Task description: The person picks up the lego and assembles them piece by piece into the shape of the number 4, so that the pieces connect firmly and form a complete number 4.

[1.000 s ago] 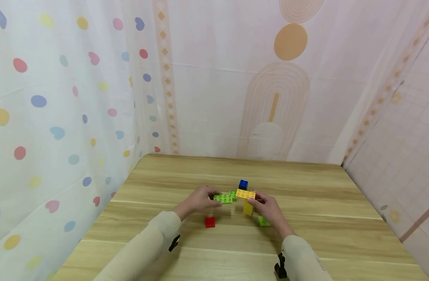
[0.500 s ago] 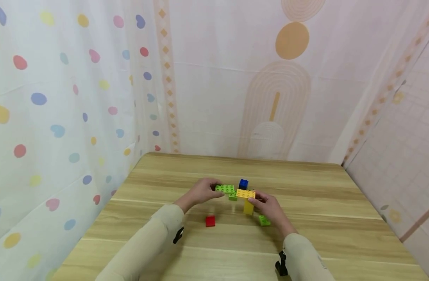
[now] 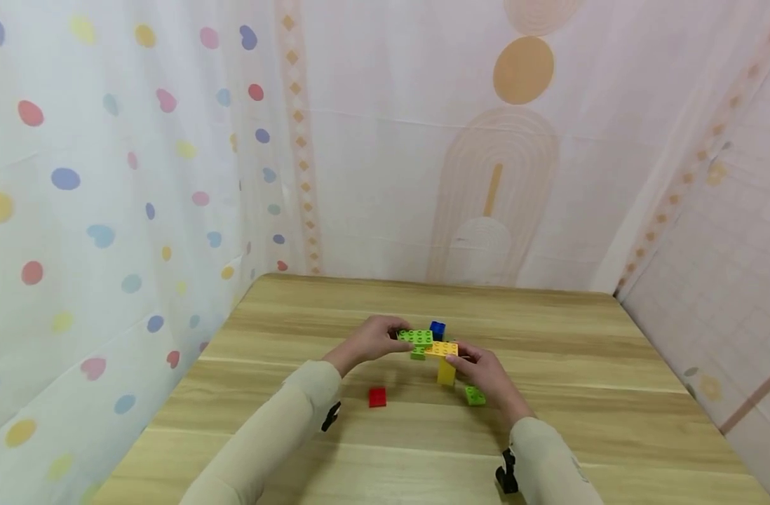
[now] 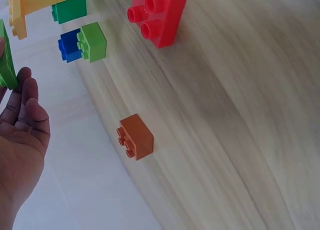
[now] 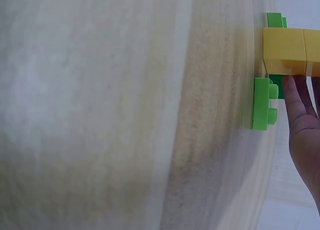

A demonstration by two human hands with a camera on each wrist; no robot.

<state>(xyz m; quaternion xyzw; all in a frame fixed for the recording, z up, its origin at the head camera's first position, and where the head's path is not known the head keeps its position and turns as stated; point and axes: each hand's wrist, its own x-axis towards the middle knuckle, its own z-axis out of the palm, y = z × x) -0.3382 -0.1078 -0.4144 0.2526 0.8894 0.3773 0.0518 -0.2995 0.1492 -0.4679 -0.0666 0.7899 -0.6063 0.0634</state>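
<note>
My left hand (image 3: 377, 338) pinches a light green studded brick (image 3: 416, 338) between thumb and fingers, raised over the table. In the head view that brick overlaps the left end of a yellow-orange brick (image 3: 444, 348); in the left wrist view a small gap shows between them. The yellow-orange brick lies across the top of a yellow column (image 3: 446, 375), jutting out leftward. My right hand (image 3: 486, 372) grips this stack from the right, fingers against its side in the right wrist view. The fingers behind the stack are partly hidden.
On the wooden table (image 3: 309, 308), a red brick (image 3: 377, 398) lies front left and a light green brick (image 3: 475, 396) front right. Behind are a blue brick (image 3: 437, 330) and another light green one (image 3: 418, 355). The left wrist view adds brown (image 4: 137, 137) and dark green (image 4: 70, 10) bricks.
My left hand has lifted the light green brick and carried it rightward, over the left end of the yellow-orange brick. My right hand and the yellow stack have stayed almost still.
</note>
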